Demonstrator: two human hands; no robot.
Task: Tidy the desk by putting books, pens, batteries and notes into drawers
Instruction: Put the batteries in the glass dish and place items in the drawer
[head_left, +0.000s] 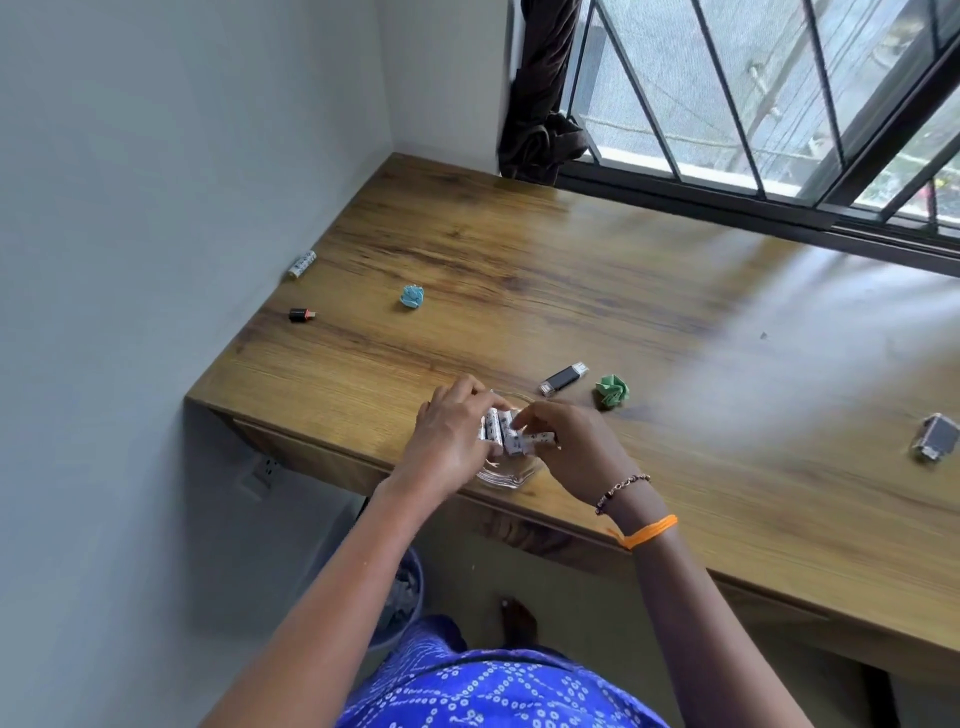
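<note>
Both hands meet over a clear glass dish (511, 480) at the near edge of the wooden worktop (571, 270). The left hand (447, 441) curls its grip round a cluster of white batteries (492, 430) with dark print, their long axes running roughly from the near edge toward the window. The right hand (566, 441) pinches more of these batteries, 1 of them (537, 440) lying crosswise, its long axis roughly left to right. The print on the wrappers is too small to read. How many batteries are held I cannot tell.

Just beyond the right hand lies a black USB stick (563, 379) with a silver plug, its long axis slanting up to the right, and beside it a crumpled green note (613, 391). Further left a crumpled blue note (412, 298) sits well apart from the hands. Near the left wall lie a small black adapter (301, 314) with a reddish tip and a lone white battery (302, 264), tilted with its far end toward the right. At the far right edge is a dark blurred object (937, 435). The right wrist wears a beaded bracelet (621, 488) and an orange thread band (649, 531)
</note>
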